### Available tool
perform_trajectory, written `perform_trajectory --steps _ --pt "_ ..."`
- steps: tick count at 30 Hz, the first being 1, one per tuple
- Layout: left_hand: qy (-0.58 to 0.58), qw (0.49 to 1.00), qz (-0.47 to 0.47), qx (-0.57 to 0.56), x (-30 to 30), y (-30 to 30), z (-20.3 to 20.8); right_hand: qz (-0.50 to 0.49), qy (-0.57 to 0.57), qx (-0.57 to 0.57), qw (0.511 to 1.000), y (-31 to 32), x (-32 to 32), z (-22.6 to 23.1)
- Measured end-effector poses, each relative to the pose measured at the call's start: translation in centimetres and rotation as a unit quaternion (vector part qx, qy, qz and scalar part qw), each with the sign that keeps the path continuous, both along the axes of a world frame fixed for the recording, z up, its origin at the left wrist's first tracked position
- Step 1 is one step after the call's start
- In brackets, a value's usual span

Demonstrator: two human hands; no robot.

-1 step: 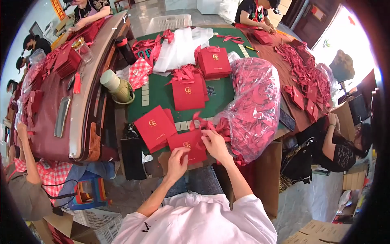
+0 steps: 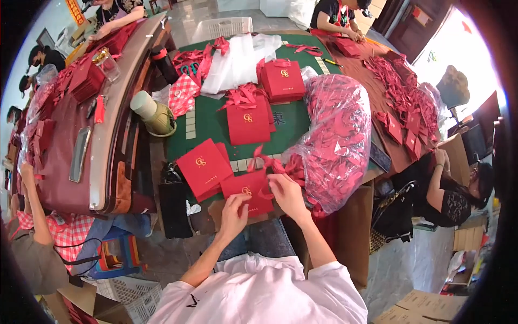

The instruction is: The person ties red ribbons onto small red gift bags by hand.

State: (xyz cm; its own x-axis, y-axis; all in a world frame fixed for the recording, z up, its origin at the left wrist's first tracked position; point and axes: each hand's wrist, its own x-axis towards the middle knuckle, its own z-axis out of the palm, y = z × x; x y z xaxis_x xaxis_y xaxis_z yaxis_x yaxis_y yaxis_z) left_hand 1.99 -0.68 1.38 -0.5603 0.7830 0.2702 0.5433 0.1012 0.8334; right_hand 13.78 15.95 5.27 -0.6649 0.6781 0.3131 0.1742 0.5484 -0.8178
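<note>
A small red paper bag (image 2: 260, 204) with gold print lies before me at the table's near edge. My left hand (image 2: 236, 212) has its bent fingers closed on the bag's lower left part. At the bag's upper right, my right hand (image 2: 287, 195) is closed, with a red ribbon (image 2: 264, 194) at its fingertips. Just left of this bag lie several flat red bags (image 2: 204, 168), slightly fanned. Farther back is a stack of red bags (image 2: 248, 124) with ribbon handles, and behind it to the right a thicker stack (image 2: 284, 82).
A clear plastic sack (image 2: 340, 140) full of red ribbons bulges to the right. Left are a green lidded cup (image 2: 154, 114), a dark bottle (image 2: 163, 65) and a checked cloth (image 2: 184, 95). White plastic sheets (image 2: 232, 67) lie behind. Co-workers sit at neighbouring tables.
The whole view has shifted slightly. Both hands stay at the same bag, with a bit more ribbon showing beside the right fingertips.
</note>
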Motion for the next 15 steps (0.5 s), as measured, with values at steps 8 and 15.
perform_trajectory --steps 8,15 --pt "0.016 0.999 -0.030 0.007 1.1 1.0 0.5 -0.296 -0.055 -0.067 0.951 -6.8 12.8 -8.5" --pt "0.060 0.987 -0.146 0.000 4.6 4.6 0.4 -0.360 -0.045 -0.122 0.924 -5.3 19.5 -17.6"
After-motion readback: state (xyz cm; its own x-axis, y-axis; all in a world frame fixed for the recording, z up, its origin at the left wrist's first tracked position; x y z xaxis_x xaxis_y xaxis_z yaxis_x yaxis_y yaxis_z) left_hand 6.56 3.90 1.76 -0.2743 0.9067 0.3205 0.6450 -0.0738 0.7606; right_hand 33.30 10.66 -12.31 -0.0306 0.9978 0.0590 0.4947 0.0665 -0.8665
